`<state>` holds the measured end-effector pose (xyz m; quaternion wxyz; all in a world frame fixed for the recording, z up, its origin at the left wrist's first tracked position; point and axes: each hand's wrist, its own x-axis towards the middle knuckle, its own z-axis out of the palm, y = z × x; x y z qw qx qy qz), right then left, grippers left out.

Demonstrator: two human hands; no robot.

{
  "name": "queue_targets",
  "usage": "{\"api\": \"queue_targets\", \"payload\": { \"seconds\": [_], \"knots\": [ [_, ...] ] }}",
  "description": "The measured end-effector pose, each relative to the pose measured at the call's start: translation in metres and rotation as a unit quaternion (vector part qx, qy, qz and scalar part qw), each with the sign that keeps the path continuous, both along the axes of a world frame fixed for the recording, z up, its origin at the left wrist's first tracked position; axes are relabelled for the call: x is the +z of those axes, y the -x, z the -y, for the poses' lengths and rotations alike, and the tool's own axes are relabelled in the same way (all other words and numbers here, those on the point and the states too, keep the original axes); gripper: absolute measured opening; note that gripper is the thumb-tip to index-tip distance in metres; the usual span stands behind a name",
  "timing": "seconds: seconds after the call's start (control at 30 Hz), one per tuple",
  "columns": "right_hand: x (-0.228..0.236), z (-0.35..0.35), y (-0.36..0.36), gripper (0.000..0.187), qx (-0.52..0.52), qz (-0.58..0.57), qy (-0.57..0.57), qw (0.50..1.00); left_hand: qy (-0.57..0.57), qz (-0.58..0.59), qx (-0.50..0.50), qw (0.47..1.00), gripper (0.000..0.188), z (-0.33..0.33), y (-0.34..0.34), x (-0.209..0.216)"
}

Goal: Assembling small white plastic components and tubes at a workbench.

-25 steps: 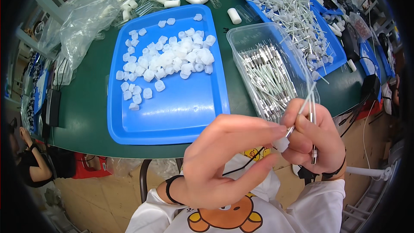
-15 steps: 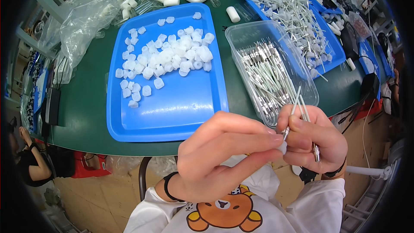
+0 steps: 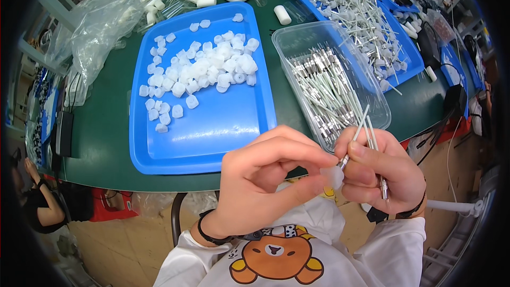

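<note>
One whitish cap (image 3: pixel 334 178) between fingers (image 3: pixel 308 187), illegible marks (image 3: pixel 233 253) on shirt (image 3: pixel 186 263)

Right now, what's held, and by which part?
Left hand: a translucent whitish cap, pinched at its side. Right hand: two thin metal-ended rods, held around their middles.

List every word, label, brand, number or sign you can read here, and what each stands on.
None can be read.
White shirt: small dark marks beside the printed bear, too small to read.
White cap at the left hand: no lettering shows.
</note>
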<state>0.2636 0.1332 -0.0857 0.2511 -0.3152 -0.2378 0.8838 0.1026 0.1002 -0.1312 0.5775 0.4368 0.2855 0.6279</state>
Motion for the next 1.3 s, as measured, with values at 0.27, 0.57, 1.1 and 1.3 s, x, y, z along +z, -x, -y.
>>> {"api": "queue_targets", "payload": {
  "seconds": [0.27,0.57,1.1,1.3],
  "knots": [
    [-0.002,0.012,0.004,0.016,-0.017,0.044,-0.102,0.994,-0.114,-0.092,0.043,0.988,0.016,0.002,0.005,-0.011],
    [-0.006,0.014,-0.001,0.015,0.003,0.066,-0.191,0.979,-0.152,-0.076,0.026,0.985,0.018,-0.004,0.006,-0.022],
    [0.024,-0.186,-0.067,0.031,-0.1,0.566,-0.59,0.567,-0.038,-0.546,0.343,0.763,0.022,-0.024,0.05,-0.003],
    [0.028,-0.187,-0.049,0.042,-0.128,0.606,-0.599,0.508,-0.001,-0.652,0.309,0.692,0.03,-0.025,0.055,-0.01]
  ]
}}
